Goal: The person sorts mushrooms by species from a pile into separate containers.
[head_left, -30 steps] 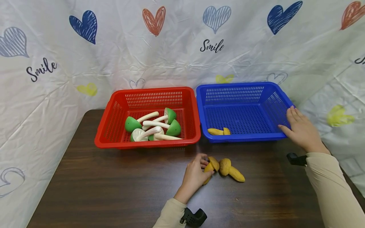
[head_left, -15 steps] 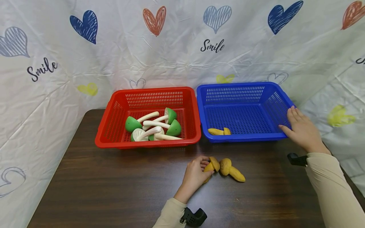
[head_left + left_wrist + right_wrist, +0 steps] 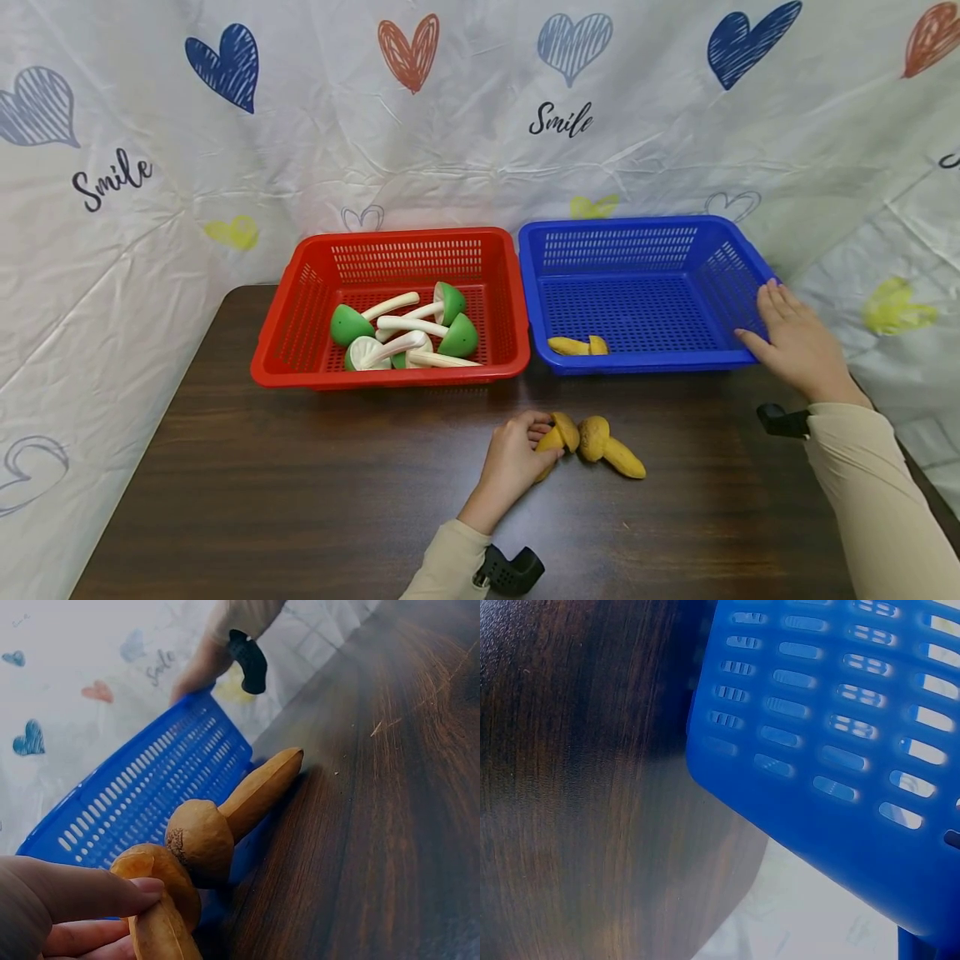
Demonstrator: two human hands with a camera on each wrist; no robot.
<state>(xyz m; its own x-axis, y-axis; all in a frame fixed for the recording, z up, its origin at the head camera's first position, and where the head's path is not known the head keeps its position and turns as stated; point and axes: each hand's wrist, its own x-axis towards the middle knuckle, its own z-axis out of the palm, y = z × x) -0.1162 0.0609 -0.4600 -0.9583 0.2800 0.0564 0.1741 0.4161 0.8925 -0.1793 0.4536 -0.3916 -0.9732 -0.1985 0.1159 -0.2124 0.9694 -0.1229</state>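
Observation:
My left hand (image 3: 510, 462) pinches a toy yellow mushroom (image 3: 566, 432) by its stem, low over the table in front of the baskets. In the left wrist view the thumb (image 3: 112, 892) lies across the stem. Right beside its cap is a second yellow mushroom (image 3: 611, 450), lying on the table with its stem pointing right and toward me. My right hand (image 3: 806, 346) rests on the right rim of the blue plastic basket (image 3: 622, 362), fingers extended. Inside that basket, near the front left corner, lies another yellow mushroom (image 3: 576, 346).
A red basket (image 3: 390, 379) stands against the blue one's left side, with several green-capped, white-stemmed mushrooms (image 3: 457, 336) in it. Both baskets are on a dark wooden table (image 3: 300, 483). Behind hangs a white cloth (image 3: 465, 142) printed with hearts.

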